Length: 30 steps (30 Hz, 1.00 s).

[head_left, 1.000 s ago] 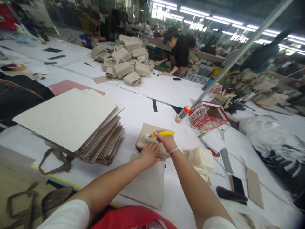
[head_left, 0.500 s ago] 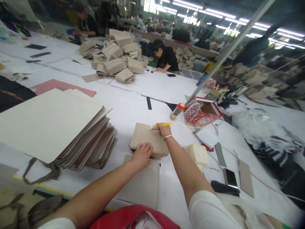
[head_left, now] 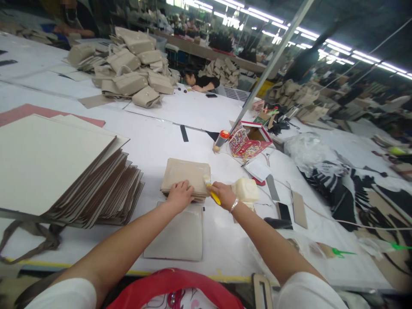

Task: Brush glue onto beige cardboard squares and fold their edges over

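Observation:
My right hand (head_left: 224,195) is closed round the yellow handle of a paintbrush (head_left: 215,198). The pale bristles touch the right edge of the top piece on a stack of beige panels (head_left: 186,168). Lying flat on the near edge of that stack is my left hand (head_left: 180,196), its fingers stretched out. Between my forearms, a larger greyish flat panel (head_left: 177,238) lies on the table, just in front of the stack. A cream-coloured tub or block (head_left: 246,189) stands right beside my right hand; its contents do not show clearly.
A tall pile of large boards (head_left: 58,163) stands at left. Ahead are a red-capped bottle (head_left: 222,140), a patterned paper bag (head_left: 249,146) and a slanting metal pole (head_left: 270,66). A phone (head_left: 283,213) lies at right. Beyond the heap of beige bags (head_left: 135,64), a co-worker (head_left: 204,83) leans low.
The brush has moved from the far edge of the stack to its right edge, its handle now pointing toward me. My left hand stays on the stack. The whole view has shifted.

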### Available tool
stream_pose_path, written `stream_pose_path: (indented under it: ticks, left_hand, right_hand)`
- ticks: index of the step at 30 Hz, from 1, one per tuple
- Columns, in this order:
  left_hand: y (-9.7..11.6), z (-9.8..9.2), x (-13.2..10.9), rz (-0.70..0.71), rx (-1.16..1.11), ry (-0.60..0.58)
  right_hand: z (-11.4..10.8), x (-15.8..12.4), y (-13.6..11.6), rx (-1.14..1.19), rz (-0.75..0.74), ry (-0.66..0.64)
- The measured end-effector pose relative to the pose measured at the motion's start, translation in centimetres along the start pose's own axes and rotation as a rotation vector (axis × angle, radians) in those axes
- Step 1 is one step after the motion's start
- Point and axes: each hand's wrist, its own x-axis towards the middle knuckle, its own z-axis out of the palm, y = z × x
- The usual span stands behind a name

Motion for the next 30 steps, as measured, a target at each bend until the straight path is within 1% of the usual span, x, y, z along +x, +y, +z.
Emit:
stream_pose_path:
  ticks: [2, 4, 6, 7, 9, 10, 11, 12, 13, 14, 16, 17, 18, 19, 21, 23, 25, 28, 30]
  left_hand:
    - [0.0, -0.2, 0.3, -0.009, 0.016, -0.008]
    - [0.0, -0.4, 0.7, -0.015, 0.026, -0.014]
    - [-0.1, -0.8, 0.9, -0.002, 0.026, -0.022]
    - [0.0, -1.0, 0.9, 0.012, 0.022, -0.03]
    - [0.2, -1.4, 0.9, 0.031, 0.01, -0.061]
    - [0.4, -1.6, 0.9, 0.032, 0.001, -0.084]
    - [0.7, -1.7, 0.9, 0.024, -0.007, -0.11]
    - [0.9, -1.8, 1.0, 0.011, -0.014, -0.134]
    - [1.2, -1.9, 1.0, -0.003, -0.017, -0.155]
    - [1.4, -1.9, 1.0, -0.019, -0.018, -0.168]
    - [1.6, -2.0, 1.1, -0.044, -0.013, -0.181]
    - [1.6, -2.0, 1.2, -0.051, -0.012, -0.184]
    - [1.6, -2.0, 1.3, -0.052, -0.013, -0.187]
    - [1.4, -2.1, 1.3, -0.048, -0.018, -0.191]
    - [1.0, -2.2, 1.4, -0.03, -0.031, -0.195]
    - [0.7, -2.2, 1.5, -0.019, -0.045, -0.193]
    - [0.4, -2.2, 1.6, -0.018, -0.059, -0.186]
    - [0.3, -2.1, 1.6, -0.025, -0.078, -0.169]
    - [0.2, -2.1, 1.8, -0.023, -0.084, -0.162]
  right_hand:
    - [-0.2, -2.9, -1.6, 0.04, -0.03, -0.001]
    - [-1.0, -5.1, -2.9, 0.159, -0.004, 0.04]
    - [-1.9, -5.7, -3.8, 0.307, 0.109, 0.165]
    - [-2.3, -5.3, -4.0, 0.389, 0.202, 0.255]
    - [-2.9, -3.0, -4.5, 0.572, 0.407, 0.421]
    - [-3.0, -1.2, -4.7, 0.671, 0.483, 0.473]
    - [-3.0, 1.0, -5.1, 0.766, 0.525, 0.493]
    - [-2.8, 3.3, -5.5, 0.845, 0.528, 0.484]
    - [-2.5, 5.8, -6.0, 0.901, 0.49, 0.438]
    - [-2.1, 8.2, -6.5, 0.929, 0.435, 0.36]
    - [-1.1, 12.6, -7.4, 0.875, 0.324, 0.158]
    - [-0.6, 14.5, -7.6, 0.803, 0.306, 0.094]
    - [-0.1, 16.1, -7.6, 0.723, 0.315, 0.069]
    - [0.3, 17.5, -7.5, 0.648, 0.344, 0.081]
    - [0.8, 19.2, -6.6, 0.547, 0.431, 0.16]
    - [0.9, 19.4, -5.0, 0.504, 0.493, 0.213]
    - [0.6, 18.0, -2.9, 0.453, 0.555, 0.248]
    - [-0.6, 13.8, 0.2, 0.36, 0.632, 0.309]
    - [-1.4, 10.5, 1.4, 0.303, 0.627, 0.345]
